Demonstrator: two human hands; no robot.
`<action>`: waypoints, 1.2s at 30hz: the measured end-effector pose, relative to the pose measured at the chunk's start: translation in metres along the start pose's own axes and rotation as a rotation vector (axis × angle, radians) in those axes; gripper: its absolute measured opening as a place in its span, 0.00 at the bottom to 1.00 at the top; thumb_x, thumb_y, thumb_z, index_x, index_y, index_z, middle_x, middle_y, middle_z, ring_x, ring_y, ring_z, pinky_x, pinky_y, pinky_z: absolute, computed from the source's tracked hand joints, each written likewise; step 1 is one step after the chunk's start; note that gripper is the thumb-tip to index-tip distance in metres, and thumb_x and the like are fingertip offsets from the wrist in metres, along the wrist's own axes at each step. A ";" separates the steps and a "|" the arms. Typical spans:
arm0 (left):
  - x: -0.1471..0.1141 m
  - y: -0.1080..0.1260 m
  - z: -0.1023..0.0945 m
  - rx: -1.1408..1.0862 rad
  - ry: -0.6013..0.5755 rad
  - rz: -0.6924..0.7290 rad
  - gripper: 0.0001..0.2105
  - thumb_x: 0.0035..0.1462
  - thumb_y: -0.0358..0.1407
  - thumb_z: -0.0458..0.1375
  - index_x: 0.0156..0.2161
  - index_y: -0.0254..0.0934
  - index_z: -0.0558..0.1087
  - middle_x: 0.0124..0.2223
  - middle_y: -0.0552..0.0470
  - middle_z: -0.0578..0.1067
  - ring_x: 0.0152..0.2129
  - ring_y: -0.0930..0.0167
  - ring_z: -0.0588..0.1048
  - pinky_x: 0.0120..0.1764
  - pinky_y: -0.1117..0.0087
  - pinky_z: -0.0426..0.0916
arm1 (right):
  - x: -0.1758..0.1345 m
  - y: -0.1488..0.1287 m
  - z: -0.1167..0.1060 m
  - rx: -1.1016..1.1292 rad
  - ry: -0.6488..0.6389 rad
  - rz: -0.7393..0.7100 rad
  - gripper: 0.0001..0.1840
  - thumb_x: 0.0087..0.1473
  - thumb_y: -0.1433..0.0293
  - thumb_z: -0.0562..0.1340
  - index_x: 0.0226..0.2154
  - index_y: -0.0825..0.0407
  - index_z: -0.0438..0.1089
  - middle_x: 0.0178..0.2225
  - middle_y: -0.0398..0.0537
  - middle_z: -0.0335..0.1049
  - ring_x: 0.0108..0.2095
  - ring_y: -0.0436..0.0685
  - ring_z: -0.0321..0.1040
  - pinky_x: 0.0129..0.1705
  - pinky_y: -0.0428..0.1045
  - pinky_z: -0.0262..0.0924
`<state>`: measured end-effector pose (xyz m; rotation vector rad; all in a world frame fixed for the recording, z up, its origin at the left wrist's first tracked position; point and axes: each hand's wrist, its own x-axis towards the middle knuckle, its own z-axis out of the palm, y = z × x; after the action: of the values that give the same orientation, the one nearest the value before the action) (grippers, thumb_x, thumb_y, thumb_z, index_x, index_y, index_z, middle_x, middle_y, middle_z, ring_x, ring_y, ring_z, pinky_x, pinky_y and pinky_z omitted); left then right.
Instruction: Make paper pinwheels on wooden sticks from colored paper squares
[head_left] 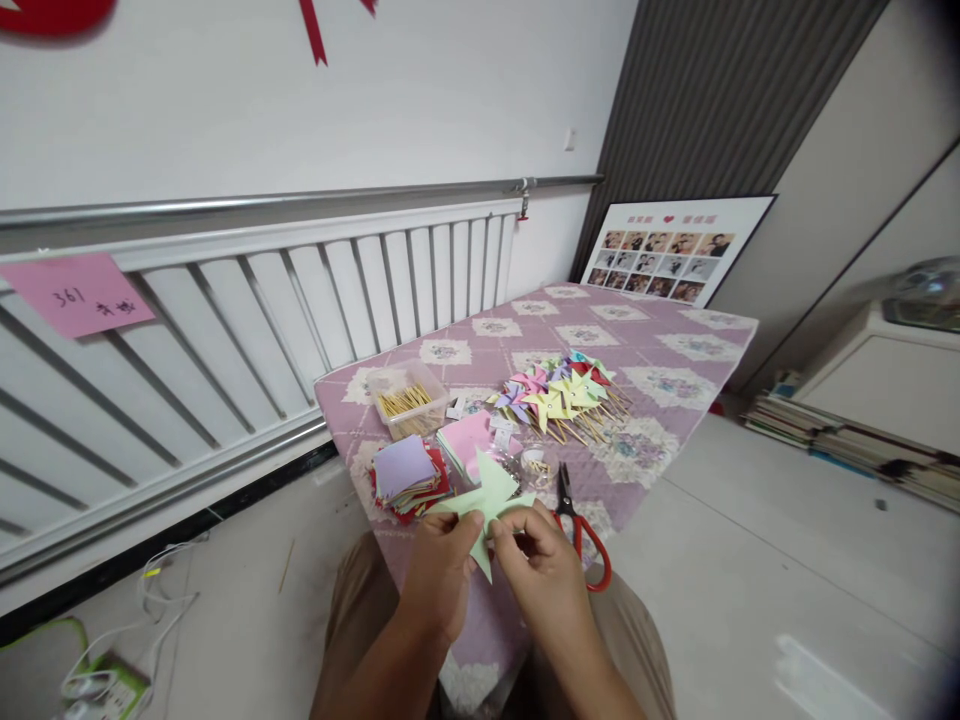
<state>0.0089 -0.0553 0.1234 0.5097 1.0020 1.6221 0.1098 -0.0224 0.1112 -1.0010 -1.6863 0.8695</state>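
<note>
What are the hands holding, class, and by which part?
A green paper pinwheel, held near its middle by both the left hand and the right hand.

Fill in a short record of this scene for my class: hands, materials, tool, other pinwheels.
Left hand: pinches a pale green pinwheel
Right hand: pinches it near its centre
Paper: purple-topped stack, pink stack
Sticks: inside clear plastic box
Scissors: red-handled, beside right hand
Other pinwheels: mixed colours, heaped on floral tablecloth

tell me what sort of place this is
Likely a room in someone's home: it has a white radiator, a flowered tablecloth and a large framed photo board.
</note>
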 end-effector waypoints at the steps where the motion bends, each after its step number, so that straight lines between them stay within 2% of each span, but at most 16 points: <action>1: 0.001 -0.001 -0.001 0.006 0.008 0.001 0.04 0.47 0.35 0.61 0.30 0.38 0.76 0.29 0.52 0.76 0.25 0.70 0.71 0.30 0.72 0.63 | 0.000 0.000 0.000 -0.001 -0.001 0.001 0.12 0.53 0.68 0.59 0.20 0.49 0.65 0.24 0.42 0.61 0.26 0.54 0.62 0.30 0.47 0.55; 6: 0.003 -0.007 -0.004 0.013 0.024 0.039 0.03 0.47 0.34 0.62 0.26 0.37 0.74 0.25 0.55 0.73 0.21 0.73 0.67 0.28 0.73 0.61 | -0.002 0.001 0.000 0.011 0.006 0.013 0.12 0.53 0.67 0.60 0.20 0.49 0.66 0.23 0.41 0.61 0.26 0.53 0.61 0.29 0.47 0.55; 12: 0.004 -0.010 -0.005 0.087 0.036 0.080 0.04 0.48 0.35 0.61 0.27 0.36 0.75 0.26 0.54 0.74 0.25 0.71 0.69 0.32 0.72 0.63 | -0.002 0.001 0.000 0.014 -0.012 0.020 0.13 0.55 0.66 0.59 0.20 0.50 0.65 0.23 0.41 0.60 0.26 0.53 0.61 0.29 0.47 0.55; 15: 0.006 -0.011 -0.007 0.156 0.081 0.086 0.06 0.48 0.37 0.61 0.25 0.36 0.73 0.24 0.54 0.72 0.22 0.71 0.68 0.29 0.72 0.62 | -0.005 0.001 0.000 0.025 -0.037 0.032 0.13 0.55 0.65 0.60 0.21 0.50 0.66 0.24 0.42 0.61 0.26 0.53 0.62 0.29 0.46 0.56; 17: 0.009 -0.010 -0.010 0.185 0.113 0.079 0.08 0.47 0.39 0.61 0.24 0.36 0.72 0.21 0.55 0.70 0.20 0.72 0.67 0.27 0.72 0.61 | -0.009 0.001 -0.003 0.060 -0.044 0.049 0.10 0.54 0.64 0.60 0.25 0.50 0.68 0.26 0.43 0.64 0.27 0.54 0.63 0.29 0.46 0.58; 20: 0.015 -0.002 -0.018 0.210 0.108 0.046 0.09 0.45 0.39 0.62 0.24 0.35 0.72 0.20 0.56 0.69 0.19 0.73 0.66 0.26 0.72 0.60 | -0.015 0.004 -0.014 0.148 0.019 0.118 0.09 0.54 0.62 0.61 0.35 0.49 0.70 0.32 0.46 0.69 0.32 0.55 0.67 0.31 0.47 0.62; 23: 0.022 0.010 -0.029 0.244 0.030 -0.003 0.09 0.43 0.39 0.63 0.24 0.33 0.72 0.21 0.55 0.70 0.18 0.75 0.64 0.25 0.73 0.59 | -0.014 0.008 -0.030 0.187 0.079 0.159 0.10 0.54 0.61 0.61 0.35 0.50 0.69 0.31 0.46 0.70 0.33 0.56 0.68 0.33 0.48 0.64; 26: 0.026 0.022 -0.037 0.286 -0.112 -0.059 0.08 0.43 0.37 0.62 0.25 0.33 0.74 0.23 0.54 0.71 0.19 0.75 0.65 0.25 0.73 0.60 | -0.010 0.012 -0.043 0.158 0.033 0.105 0.08 0.56 0.62 0.60 0.34 0.49 0.67 0.30 0.45 0.69 0.31 0.54 0.67 0.33 0.48 0.63; 28: 0.027 0.029 -0.041 0.302 -0.210 -0.092 0.07 0.44 0.36 0.62 0.26 0.32 0.74 0.23 0.54 0.72 0.19 0.76 0.66 0.26 0.73 0.61 | -0.007 0.013 -0.049 0.123 -0.053 0.039 0.07 0.58 0.64 0.59 0.38 0.48 0.66 0.34 0.46 0.69 0.34 0.54 0.68 0.36 0.48 0.64; 31: 0.028 0.037 -0.043 0.289 -0.325 -0.157 0.08 0.44 0.36 0.62 0.29 0.31 0.75 0.25 0.52 0.74 0.19 0.75 0.67 0.28 0.72 0.62 | -0.004 0.008 -0.054 0.007 -0.224 -0.110 0.10 0.60 0.68 0.56 0.45 0.44 0.61 0.39 0.46 0.68 0.38 0.54 0.68 0.41 0.49 0.63; 36: 0.026 0.045 -0.045 0.319 -0.444 -0.226 0.10 0.43 0.36 0.63 0.31 0.30 0.75 0.26 0.51 0.74 0.20 0.75 0.67 0.28 0.71 0.62 | -0.004 -0.007 -0.059 -0.170 -0.421 -0.375 0.17 0.59 0.78 0.52 0.47 0.43 0.60 0.39 0.45 0.67 0.40 0.53 0.66 0.42 0.47 0.62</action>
<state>-0.0585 -0.0474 0.1309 0.8940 0.9415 1.0867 0.1651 -0.0226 0.1333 -0.5994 -2.2470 0.7261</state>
